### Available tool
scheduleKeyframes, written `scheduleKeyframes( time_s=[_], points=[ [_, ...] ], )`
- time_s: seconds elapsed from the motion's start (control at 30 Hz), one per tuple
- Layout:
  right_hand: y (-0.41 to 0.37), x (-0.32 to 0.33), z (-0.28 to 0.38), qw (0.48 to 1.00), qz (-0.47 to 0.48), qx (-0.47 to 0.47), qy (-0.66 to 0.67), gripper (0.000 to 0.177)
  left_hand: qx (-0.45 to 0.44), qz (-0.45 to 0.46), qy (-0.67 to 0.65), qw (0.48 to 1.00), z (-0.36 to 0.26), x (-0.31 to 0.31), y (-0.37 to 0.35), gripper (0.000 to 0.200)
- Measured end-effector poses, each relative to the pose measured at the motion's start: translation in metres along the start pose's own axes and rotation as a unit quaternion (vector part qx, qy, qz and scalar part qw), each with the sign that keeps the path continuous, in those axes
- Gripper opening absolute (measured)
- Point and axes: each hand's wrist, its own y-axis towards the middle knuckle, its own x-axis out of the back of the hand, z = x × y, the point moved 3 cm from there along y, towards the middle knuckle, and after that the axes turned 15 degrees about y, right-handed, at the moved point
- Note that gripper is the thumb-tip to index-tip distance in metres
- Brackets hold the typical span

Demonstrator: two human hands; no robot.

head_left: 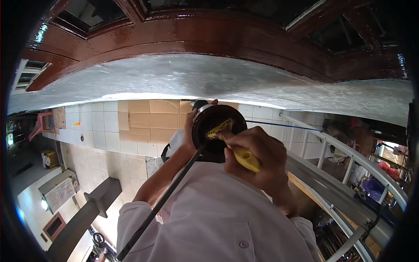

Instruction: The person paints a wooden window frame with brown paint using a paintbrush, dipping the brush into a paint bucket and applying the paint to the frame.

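My left hand (189, 127) is wrapped around the side of a round paint can (239, 117) held in front of my chest. The can's inside is dark brown, and how much paint it holds is hard to see. Closed around a paintbrush (247, 160) with a yellow handle is my right hand (261, 153). The brush's bristles point into the can's mouth, with yellowish, brown-stained parts near them. A long dark stick (163, 196) slants from the can's rim down past my left forearm.
Glossy brown wooden window frames (174, 32) run above a grey plastered wall (174, 78) ahead. Flattened cardboard (150, 120) lies on the tiled floor below. To the right stand a metal ladder (349, 168) and railing. A grey post (102, 198) and red plastic chair (41, 124) are at left.
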Motion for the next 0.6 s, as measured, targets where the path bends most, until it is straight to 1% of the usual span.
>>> scheduleKeyframes(
  time_s=[0.17,0.27,0.33,0.43,0.53,0.6],
  points=[
    [0.001,0.0,0.003,1.0,-0.024,0.0,-0.004,0.022,0.019,0.023,-0.025,0.999,0.005,0.018,0.01,0.064],
    [0.003,-0.001,0.002,1.0,-0.02,0.001,-0.005,0.022,0.004,0.051,-0.046,0.998,0.005,0.016,0.007,0.064],
    [0.002,-0.002,0.0,1.0,-0.014,0.002,0.002,0.023,-0.004,0.048,-0.046,0.998,0.005,0.016,0.005,0.064],
    [0.0,-0.004,-0.001,1.0,0.008,-0.012,-0.005,0.023,-0.022,0.028,-0.01,0.999,-0.003,-0.003,-0.005,0.064],
    [-0.001,-0.005,0.002,1.0,0.005,0.005,-0.011,0.024,-0.065,0.057,0.002,0.996,-0.012,-0.023,-0.013,0.064],
    [-0.001,-0.006,0.0,1.0,0.006,0.006,-0.006,0.024,-0.052,0.066,-0.011,0.996,-0.01,-0.016,-0.01,0.064]
  ],
)
